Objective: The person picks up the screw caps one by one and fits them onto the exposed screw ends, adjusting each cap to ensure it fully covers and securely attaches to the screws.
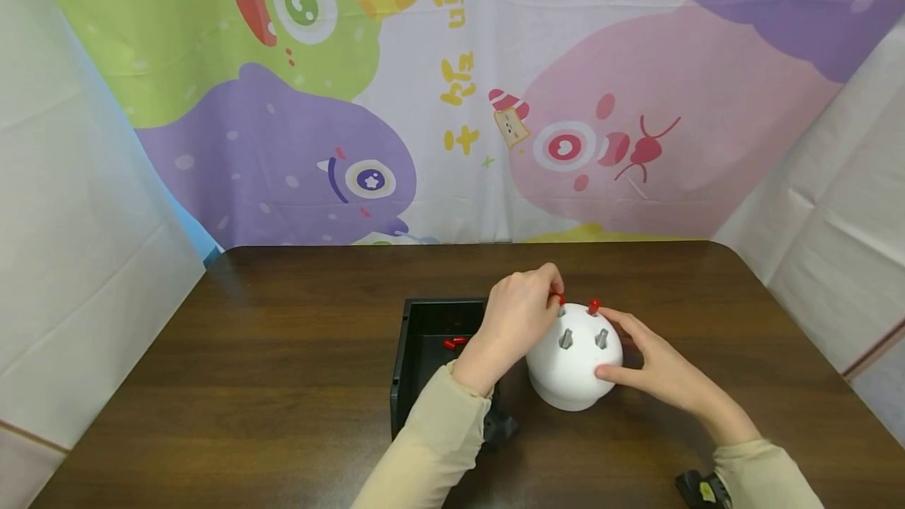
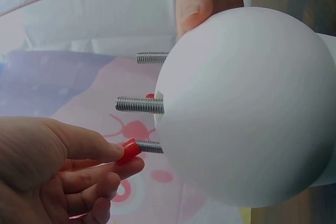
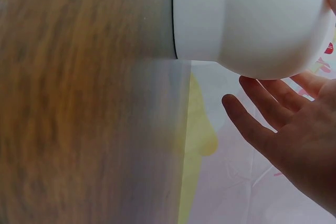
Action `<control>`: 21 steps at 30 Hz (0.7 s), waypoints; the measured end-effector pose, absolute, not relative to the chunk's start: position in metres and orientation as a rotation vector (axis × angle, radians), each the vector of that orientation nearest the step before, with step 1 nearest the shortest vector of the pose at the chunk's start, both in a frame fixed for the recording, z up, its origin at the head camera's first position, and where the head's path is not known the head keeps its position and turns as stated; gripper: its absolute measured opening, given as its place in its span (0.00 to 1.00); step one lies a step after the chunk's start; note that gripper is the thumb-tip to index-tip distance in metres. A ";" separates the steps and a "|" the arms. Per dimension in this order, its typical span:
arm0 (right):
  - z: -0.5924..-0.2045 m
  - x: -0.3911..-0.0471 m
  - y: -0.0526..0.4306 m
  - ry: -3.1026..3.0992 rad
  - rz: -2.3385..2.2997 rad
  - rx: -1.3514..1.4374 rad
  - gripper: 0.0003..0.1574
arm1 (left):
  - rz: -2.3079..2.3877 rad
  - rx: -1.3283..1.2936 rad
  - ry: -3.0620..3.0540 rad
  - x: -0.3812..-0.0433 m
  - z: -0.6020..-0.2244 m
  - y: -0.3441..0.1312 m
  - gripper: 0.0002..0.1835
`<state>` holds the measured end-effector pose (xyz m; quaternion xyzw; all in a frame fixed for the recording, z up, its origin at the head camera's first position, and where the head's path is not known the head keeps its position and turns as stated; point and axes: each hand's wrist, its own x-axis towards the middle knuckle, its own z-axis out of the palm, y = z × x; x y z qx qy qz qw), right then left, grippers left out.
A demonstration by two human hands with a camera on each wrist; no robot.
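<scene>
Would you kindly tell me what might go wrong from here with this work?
The red cap is pinched between the left hand's fingertips at the end of a threaded bolt, so it might slip and drop.

The right hand touches the white dome with extended fingers, so the dome could turn or shift if pushed off-center.

The left sleeve crosses over the black tray, so it may bump it.

White dome (image 1: 576, 364), red caps (image 1: 594, 306), black tray (image 1: 398, 368), wood-grained brown table (image 1: 226, 383).
</scene>
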<state>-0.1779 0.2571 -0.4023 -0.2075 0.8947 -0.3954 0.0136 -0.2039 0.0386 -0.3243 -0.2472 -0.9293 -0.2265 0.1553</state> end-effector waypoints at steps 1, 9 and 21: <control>-0.402 -0.178 0.257 2.786 -1.232 -0.645 0.47 | -0.644 -0.710 -2.658 -0.204 -0.324 0.039 0.02; -0.401 -0.177 0.256 2.796 -1.226 -0.651 0.47 | -0.612 -0.729 -2.621 -0.204 -0.325 0.042 0.03; -0.400 -0.177 0.256 2.795 -1.220 -0.648 0.47 | -0.579 -0.744 -2.618 -0.203 -0.327 0.045 0.02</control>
